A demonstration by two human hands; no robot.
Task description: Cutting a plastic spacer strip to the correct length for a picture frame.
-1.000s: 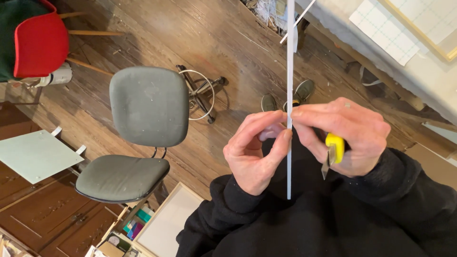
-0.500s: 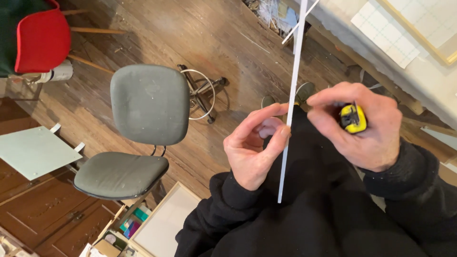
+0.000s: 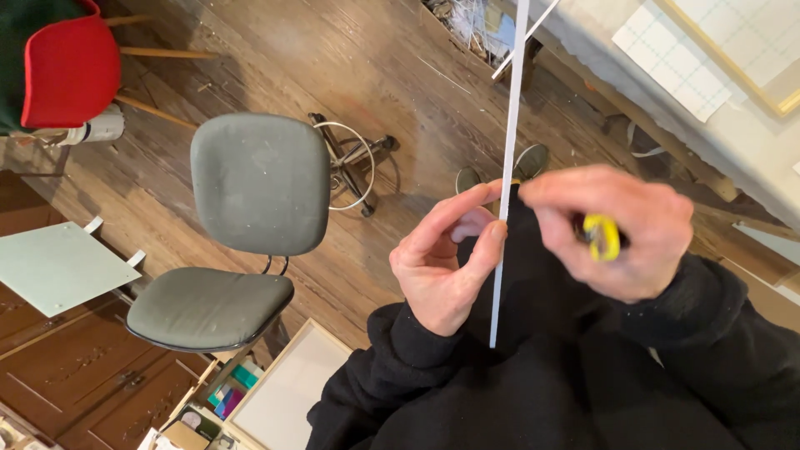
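light: soft, even daylight | shadows: faint | blur: right hand (image 3: 617, 229) motion-smeared | floor: sharp

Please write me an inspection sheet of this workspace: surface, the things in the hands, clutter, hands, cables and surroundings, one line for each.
Surface: pale worktable at upper right, carrying gridded sheets and a wood-edged frame.
Job's things: thin white strip, held upright before the body; small yellow-handled tool, blurred, kind unclear.
Clutter: box of coloured items and a pale flat panel on the floor at bottom left; debris pile at top.
Grippers: left hand pinches the strip between thumb and fingers; right hand grips the yellow tool beside the strip.
Cables: nothing seen.
Surroundings: wooden floor, grey swivel chair, red chair, dark wooden cabinet.
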